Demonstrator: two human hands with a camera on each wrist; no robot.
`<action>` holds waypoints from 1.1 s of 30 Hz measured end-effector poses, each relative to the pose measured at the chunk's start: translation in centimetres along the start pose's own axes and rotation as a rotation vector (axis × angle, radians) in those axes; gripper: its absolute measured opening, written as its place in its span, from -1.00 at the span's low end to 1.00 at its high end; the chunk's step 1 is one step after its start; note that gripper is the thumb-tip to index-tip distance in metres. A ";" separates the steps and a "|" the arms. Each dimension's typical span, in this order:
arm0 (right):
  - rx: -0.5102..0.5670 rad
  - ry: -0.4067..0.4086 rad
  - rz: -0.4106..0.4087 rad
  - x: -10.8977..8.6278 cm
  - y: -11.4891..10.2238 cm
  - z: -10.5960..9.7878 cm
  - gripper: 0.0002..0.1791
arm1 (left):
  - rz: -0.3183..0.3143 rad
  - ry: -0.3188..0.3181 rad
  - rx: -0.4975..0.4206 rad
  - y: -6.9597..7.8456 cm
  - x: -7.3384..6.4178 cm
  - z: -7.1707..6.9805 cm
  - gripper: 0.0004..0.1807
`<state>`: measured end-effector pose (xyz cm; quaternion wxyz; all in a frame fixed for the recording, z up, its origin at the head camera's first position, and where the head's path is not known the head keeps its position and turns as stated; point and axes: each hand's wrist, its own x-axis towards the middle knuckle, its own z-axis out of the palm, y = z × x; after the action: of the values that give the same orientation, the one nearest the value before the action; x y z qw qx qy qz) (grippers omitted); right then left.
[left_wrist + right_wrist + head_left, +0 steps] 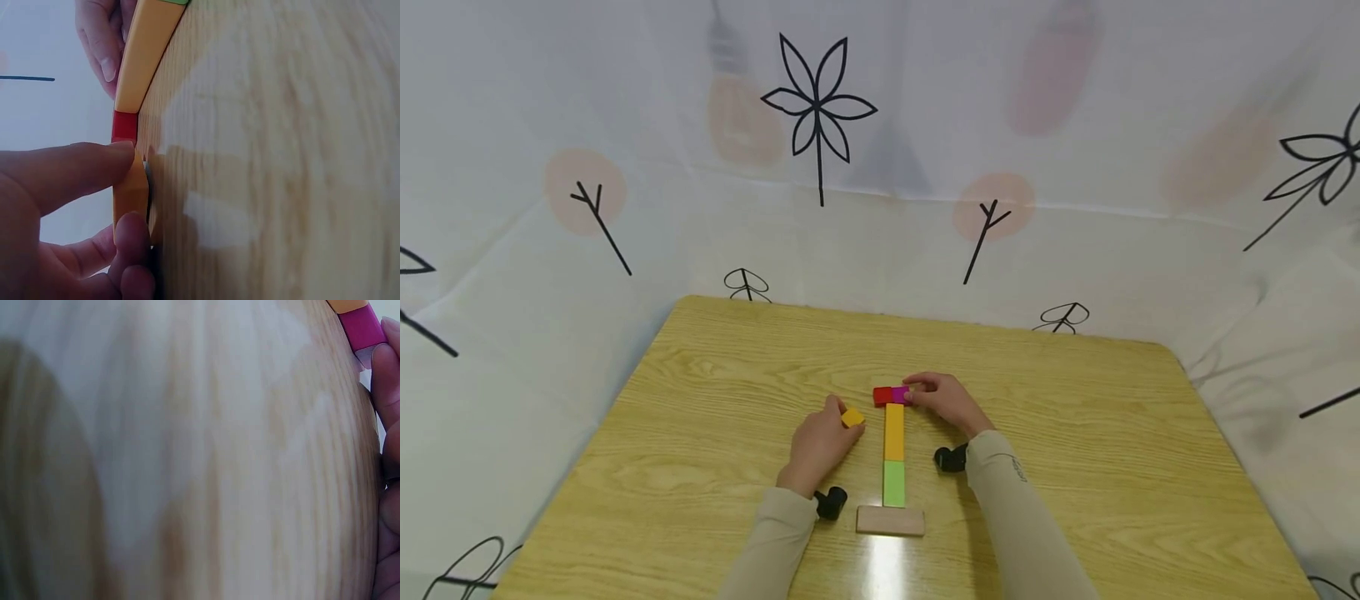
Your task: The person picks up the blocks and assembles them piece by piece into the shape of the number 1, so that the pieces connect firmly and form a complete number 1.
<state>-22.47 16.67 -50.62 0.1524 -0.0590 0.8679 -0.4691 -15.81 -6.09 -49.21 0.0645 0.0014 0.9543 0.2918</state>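
Note:
My left hand (820, 443) pinches a small yellow-orange block (852, 417) between thumb and fingers, just left of the row of blocks. In the left wrist view that block (130, 194) is held close over the tabletop, near the red block (124, 127). With its thumb and fingertips, my right hand (951, 403) grips the right end of a magenta block (899, 395). The red block (882, 397) lies against the magenta one's left side. Below these two, a long yellow-orange block (894, 432) runs toward me, followed by a light green block (893, 483).
A plain wooden block (891, 521) lies crosswise at the near end of the green one. All rest on a wood-grain table (1097, 467). White cloth (880, 242) with plant drawings hangs behind the table and along its sides. Black wrist cameras (831, 503) sit at both cuffs.

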 end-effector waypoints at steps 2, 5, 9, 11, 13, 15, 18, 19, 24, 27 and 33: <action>0.006 -0.002 0.002 0.0 0.0 0.0 -0.65 | 0.005 -0.004 -0.007 -0.1 0.1 0.0 -0.58; 0.004 -0.008 0.013 0.1 0.1 0.0 -0.69 | 0.007 -0.017 -0.022 -0.2 0.1 0.0 -0.58; 0.000 -0.006 0.016 0.2 0.6 0.1 -0.73 | 0.013 -0.021 -0.032 -0.1 0.2 0.0 -0.59; -0.010 -0.003 0.010 0.3 0.6 0.1 -0.75 | 0.028 -0.009 -0.033 0.0 0.3 -0.1 -0.59; -0.022 0.003 -0.005 0.3 0.6 0.0 -0.74 | 0.047 0.011 -0.034 0.2 0.5 -0.1 -0.59; -0.036 0.004 -0.012 0.3 0.5 0.0 -0.73 | 0.061 0.028 -0.037 0.2 0.7 -0.1 -0.59; -0.055 0.002 -0.011 0.4 0.3 0.0 -0.71 | 0.077 0.033 -0.053 0.0 1.2 -0.1 -0.60; -0.062 0.005 -0.013 0.4 0.4 0.0 -0.70 | 0.079 0.030 -0.062 0.0 1.3 0.0 -0.60; -0.092 0.015 -0.044 0.6 0.5 0.0 -0.71 | 0.056 0.019 -0.098 -0.1 1.9 0.2 -0.61; -0.093 0.011 -0.035 0.6 0.5 0.0 -0.72 | 0.046 0.006 -0.107 0.0 2.1 0.4 -0.61; -0.075 0.017 -0.037 0.4 0.6 0.0 -0.72 | 0.045 -0.006 -0.114 0.3 2.7 0.4 -0.61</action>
<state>-22.84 16.92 -51.18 0.1342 -0.0765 0.8848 -0.4396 -18.43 -5.46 -49.71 0.0610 0.0199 0.9356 0.3471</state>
